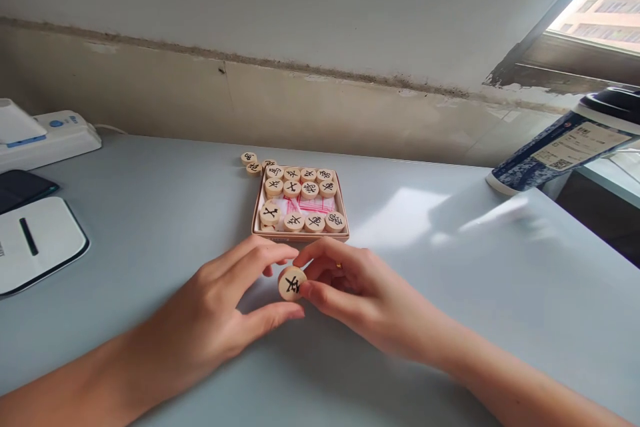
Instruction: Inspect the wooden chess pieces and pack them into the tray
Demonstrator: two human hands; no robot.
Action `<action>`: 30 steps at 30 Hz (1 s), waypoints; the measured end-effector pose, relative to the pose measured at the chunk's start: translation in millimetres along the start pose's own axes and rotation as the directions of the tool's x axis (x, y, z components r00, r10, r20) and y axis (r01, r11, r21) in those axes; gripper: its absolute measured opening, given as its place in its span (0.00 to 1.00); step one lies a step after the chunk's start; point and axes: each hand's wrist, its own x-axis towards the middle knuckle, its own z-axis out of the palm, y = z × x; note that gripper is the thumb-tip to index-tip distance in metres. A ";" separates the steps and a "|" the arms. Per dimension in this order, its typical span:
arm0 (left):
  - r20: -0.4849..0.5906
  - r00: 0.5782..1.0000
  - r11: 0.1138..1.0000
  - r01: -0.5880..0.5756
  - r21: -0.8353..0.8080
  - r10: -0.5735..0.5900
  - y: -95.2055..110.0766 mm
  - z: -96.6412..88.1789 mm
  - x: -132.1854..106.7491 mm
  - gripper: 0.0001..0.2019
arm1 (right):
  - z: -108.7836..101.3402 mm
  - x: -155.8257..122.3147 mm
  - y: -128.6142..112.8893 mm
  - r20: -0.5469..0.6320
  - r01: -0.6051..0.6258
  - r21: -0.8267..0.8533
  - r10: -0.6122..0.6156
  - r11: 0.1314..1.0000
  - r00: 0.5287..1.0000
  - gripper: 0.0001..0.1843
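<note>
Between thumb and forefinger, my right hand (350,283) pinches a round wooden xiangqi piece (290,283) with a black character on its face. My left hand (245,290) is curved around the piece's left side, thumb and fingers apart, with a gap to the piece. Just beyond my fingers lies a shallow open box (302,236). Inside it are rows of similar wooden pieces (292,188) at the back and a front row (315,222). Pink-and-white wrapping (316,204) shows between the rows. Behind the box's left corner sit a few loose pieces (249,158).
A white power strip (70,130), a dark phone (25,188) and a white flat device (45,240) lie at the left of the grey table (165,213). A blue-and-white tumbler (555,143) leans at the right. A wall (320,103) runs behind the table.
</note>
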 end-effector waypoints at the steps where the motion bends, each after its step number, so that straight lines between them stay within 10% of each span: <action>1: -0.015 0.999 0.999 0.049 -0.001 -0.049 1.5 -1.0 0.6 0.14 | -0.6 0.5 0.4 -0.006 0.001 0.009 -0.001 1.000 1.000 0.03; 16: 0.212 0.867 0.839 0.493 -0.230 -0.451 6.0 -15.5 12.4 0.09 | -3.9 -0.4 0.7 0.005 -0.011 -0.068 0.011 0.998 1.000 0.04; 30: 0.167 0.904 0.804 0.426 -0.415 -0.393 6.5 -13.7 13.0 0.04 | -2.5 0.3 5.6 -0.013 0.047 0.007 -0.047 0.999 0.999 0.05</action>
